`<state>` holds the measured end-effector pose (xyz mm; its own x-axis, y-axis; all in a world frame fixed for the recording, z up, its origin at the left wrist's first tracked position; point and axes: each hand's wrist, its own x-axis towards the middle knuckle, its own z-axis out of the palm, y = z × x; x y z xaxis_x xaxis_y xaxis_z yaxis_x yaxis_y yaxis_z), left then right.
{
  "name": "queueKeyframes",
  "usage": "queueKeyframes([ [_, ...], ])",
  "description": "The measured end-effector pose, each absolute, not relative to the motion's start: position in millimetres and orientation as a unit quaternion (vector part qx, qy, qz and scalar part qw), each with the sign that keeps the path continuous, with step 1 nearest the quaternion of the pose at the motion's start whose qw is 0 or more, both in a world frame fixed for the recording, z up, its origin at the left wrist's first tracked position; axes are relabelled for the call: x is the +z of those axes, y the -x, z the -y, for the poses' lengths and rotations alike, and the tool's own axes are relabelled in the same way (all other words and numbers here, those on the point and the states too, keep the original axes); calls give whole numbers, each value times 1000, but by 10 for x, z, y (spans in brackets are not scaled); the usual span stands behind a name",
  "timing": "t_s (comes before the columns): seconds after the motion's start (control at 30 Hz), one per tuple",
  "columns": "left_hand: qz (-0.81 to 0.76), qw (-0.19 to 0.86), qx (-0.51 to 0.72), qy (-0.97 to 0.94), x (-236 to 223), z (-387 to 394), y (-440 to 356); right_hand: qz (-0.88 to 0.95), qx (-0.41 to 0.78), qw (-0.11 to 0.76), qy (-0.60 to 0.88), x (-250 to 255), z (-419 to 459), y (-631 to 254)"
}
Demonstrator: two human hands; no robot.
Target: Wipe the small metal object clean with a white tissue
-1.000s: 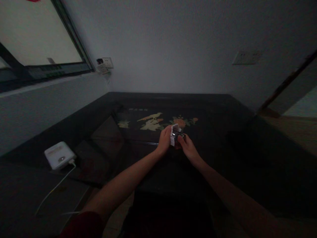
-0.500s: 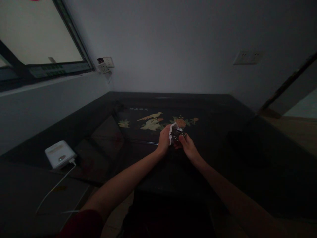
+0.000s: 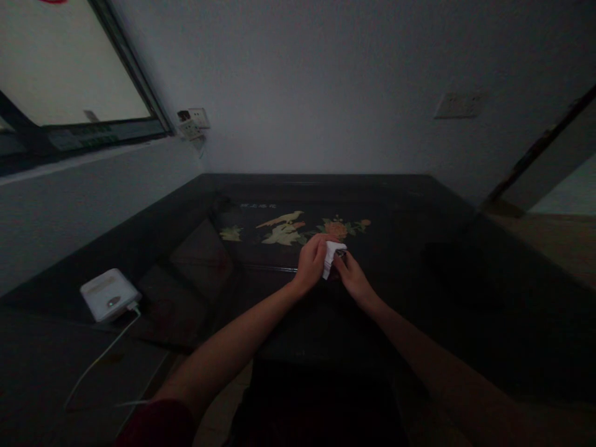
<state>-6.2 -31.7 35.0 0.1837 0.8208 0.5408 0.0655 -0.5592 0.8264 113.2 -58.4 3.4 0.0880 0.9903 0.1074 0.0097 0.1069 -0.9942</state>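
Note:
Above the dark table (image 3: 288, 310), my left hand (image 3: 311, 261) is closed on a crumpled white tissue (image 3: 329, 257). The tissue lies against a small dark, shiny object (image 3: 341, 253) and covers most of it. My right hand (image 3: 352, 276) pinches that object between thumb and fingers from the right side. Its kind cannot be made out in the dim light. Both hands are close together, just in front of the flower and bird picture (image 3: 284, 230) on the tabletop.
A white box-shaped device (image 3: 110, 293) with a white cable (image 3: 100, 359) plugged into it sits at the left. Behind the table rises a pale wall with sockets (image 3: 460, 105). A window (image 3: 79, 62) is at the upper left.
The tissue has come over the face of the dark shiny object, which showed more before. My left hand has turned over it; my right hand keeps its hold.

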Motion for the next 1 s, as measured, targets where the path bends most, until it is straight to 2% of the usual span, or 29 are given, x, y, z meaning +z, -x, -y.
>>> queueKeyframes([
  [0.13, -383, 509, 550, -539, 301, 239, 19, 505, 460, 543, 489, 86, 604, -1138],
  [0.27, -359, 667, 524, -389, 285, 219, -35, 494, 483, 549, 471, 137, 615, -1148],
  [0.37, -320, 742, 490, -327, 278, 229, -50, 494, 495, 556, 449, 165, 627, -1144],
  [0.47, -295, 768, 476, -311, 263, 235, -46, 493, 502, 557, 441, 177, 635, -1135],
  [0.73, -330, 686, 510, -401, 249, 214, -6, 493, 509, 535, 460, 143, 617, -1129],
  [1.0, -362, 362, 524, -681, 329, 315, 80, 495, 480, 533, 490, 52, 590, -1121],
])
